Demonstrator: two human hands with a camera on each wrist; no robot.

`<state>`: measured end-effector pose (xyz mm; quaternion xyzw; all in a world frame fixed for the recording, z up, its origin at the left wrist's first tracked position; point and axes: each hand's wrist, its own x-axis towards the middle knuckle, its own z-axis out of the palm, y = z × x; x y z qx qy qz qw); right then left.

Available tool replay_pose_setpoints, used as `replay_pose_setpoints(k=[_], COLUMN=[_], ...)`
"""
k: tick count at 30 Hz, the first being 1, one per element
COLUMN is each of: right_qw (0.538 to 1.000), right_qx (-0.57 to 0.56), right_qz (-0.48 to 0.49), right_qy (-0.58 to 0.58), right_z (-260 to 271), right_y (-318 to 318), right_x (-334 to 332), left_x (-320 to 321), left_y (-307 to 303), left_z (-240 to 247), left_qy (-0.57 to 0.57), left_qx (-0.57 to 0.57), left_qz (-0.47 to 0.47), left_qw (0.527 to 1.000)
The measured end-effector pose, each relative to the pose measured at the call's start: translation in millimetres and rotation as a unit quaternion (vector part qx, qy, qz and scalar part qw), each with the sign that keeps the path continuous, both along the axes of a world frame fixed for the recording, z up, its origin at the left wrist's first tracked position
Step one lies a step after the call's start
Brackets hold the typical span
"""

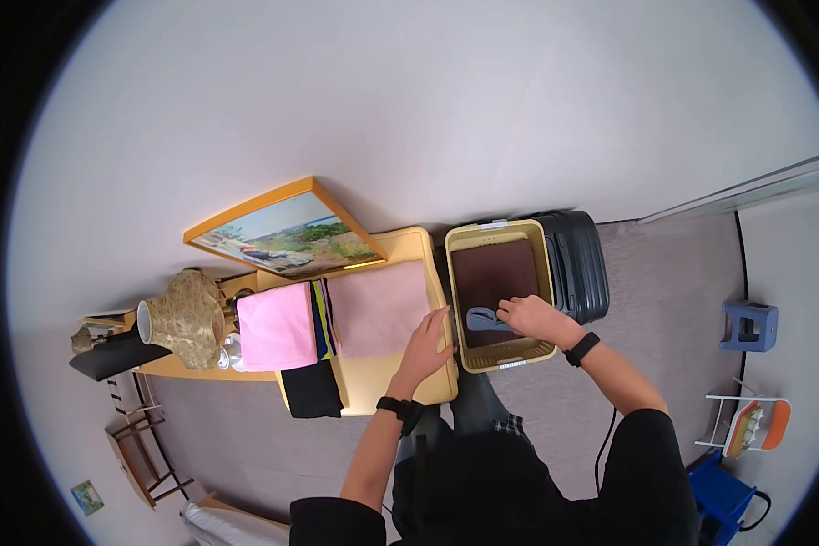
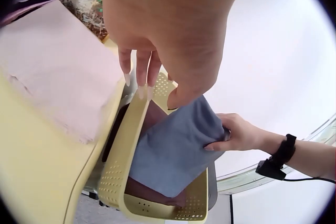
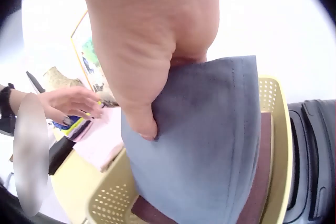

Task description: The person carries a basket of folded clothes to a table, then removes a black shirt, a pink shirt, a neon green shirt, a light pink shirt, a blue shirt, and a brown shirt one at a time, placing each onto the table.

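My right hand (image 1: 535, 318) pinches a blue-grey folded cloth (image 3: 205, 140), thumb on the near face and the other fingers hidden behind it. The cloth hangs down into a yellow plastic basket (image 2: 134, 134) with perforated sides. Under it, a dark maroon cloth (image 1: 500, 273) lies flat in the basket. My left hand (image 1: 423, 348) holds nothing, its fingers loosely extended above the table edge beside the basket. Left of that hand, a pale pink cloth (image 1: 378, 305) is spread flat on the yellow table (image 1: 400, 387).
A pink folded cloth (image 1: 276, 328), dark and striped cloths and a black cloth (image 1: 311, 391) lie further left. Behind leans a framed picture (image 1: 291, 232); a patterned lampshade (image 1: 184, 318) stands at far left. A dark suitcase (image 1: 578, 264) is right of the basket.
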<state>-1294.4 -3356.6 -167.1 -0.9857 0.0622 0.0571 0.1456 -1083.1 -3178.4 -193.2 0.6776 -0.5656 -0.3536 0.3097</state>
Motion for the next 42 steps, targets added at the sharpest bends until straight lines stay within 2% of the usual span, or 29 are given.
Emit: replay_pose_setpoints(k=[4,6,7,8,9,10,11,12,13,14,15,16,18,19,20,22,23,24,26,27,31,33,34,36,38,40,41,42], right_qw=[1.000,1.000,0.998,0.996,0.996,0.991,0.982,0.984,0.971,0.954,0.947,0.949,0.864,0.801,0.803,0.733,0.718,0.719,0.705,0.685,0.678,0.691,0.703,0.692,0.690,0.690,0.739,0.774], right_qx=[0.022,0.023,0.059,0.093,0.083,0.129,0.176,0.170,0.210,0.249,0.270,0.266,0.400,0.490,0.492,0.540,0.549,0.551,0.556,0.574,0.579,0.572,0.565,0.575,0.569,0.557,0.491,0.418], right_qz=[0.000,-0.004,-0.007,-0.010,-0.011,-0.027,-0.044,-0.048,-0.072,-0.092,-0.116,-0.107,-0.227,-0.296,-0.289,-0.377,-0.398,-0.394,-0.421,-0.429,-0.432,-0.412,-0.393,-0.395,-0.392,-0.417,-0.449,-0.475], right_qy=[-0.001,0.005,-0.003,-0.011,-0.010,-0.025,-0.042,-0.040,-0.090,-0.140,-0.131,-0.130,-0.204,-0.176,-0.172,-0.170,-0.158,-0.154,-0.126,-0.131,-0.137,-0.158,-0.180,-0.187,-0.217,-0.198,-0.112,-0.022], right_z=[66,102,122,138,151,163,170,176,182,186,191,188,176,175,166,125,102,85,59,51,44,45,46,38,11,-15,-34,-54], right_y=[21,31,37,41,46,53,60,67,73,79,85,91,110,124,135,151,159,169,188,198,216,219,221,227,229,232,233,236], right_x=[15,29,38,49,60,71,83,95,108,122,136,152,186,202,216,243,253,262,277,286,316,335,345,368,391,403,407,407], left_x=[4,18,28,42,59,81,109,134,155,176,193,209,240,253,261,271,273,275,280,287,316,334,344,362,376,384,385,383], left_y=[4,6,9,11,13,16,20,27,39,51,62,73,97,109,121,145,155,167,188,195,216,225,230,239,246,255,259,262], left_z=[23,32,32,32,34,38,44,47,45,41,43,43,43,38,35,28,33,35,37,34,30,33,37,44,27,4,-2,-2], left_qy=[0.046,0.118,0.120,0.207,0.293,0.295,0.361,0.424,0.427,0.505,0.577,0.577,0.717,0.751,0.751,0.726,0.673,0.673,0.565,0.545,0.502,0.476,0.475,0.456,0.455,0.373,0.373,0.399], left_qx=[-0.014,-0.040,-0.048,-0.038,-0.028,-0.036,0.018,0.074,0.068,0.050,0.030,0.021,0.063,0.039,0.034,0.050,0.076,0.073,0.072,0.095,0.072,0.003,0.005,-0.028,-0.020,-0.038,-0.032,0.050], left_qz=[0.007,-0.036,-0.037,-0.055,-0.074,-0.078,-0.087,-0.096,-0.100,-0.043,0.016,0.021,0.011,-0.061,-0.054,0.048,0.101,0.106,0.148,0.151,0.166,0.172,0.170,0.195,0.219,0.222,0.224,0.274], left_qw=[0.999,0.992,0.991,0.976,0.953,0.952,0.928,0.898,0.896,0.861,0.816,0.816,0.694,0.657,0.658,0.685,0.729,0.728,0.808,0.820,0.846,0.863,0.864,0.868,0.863,0.900,0.900,0.874])
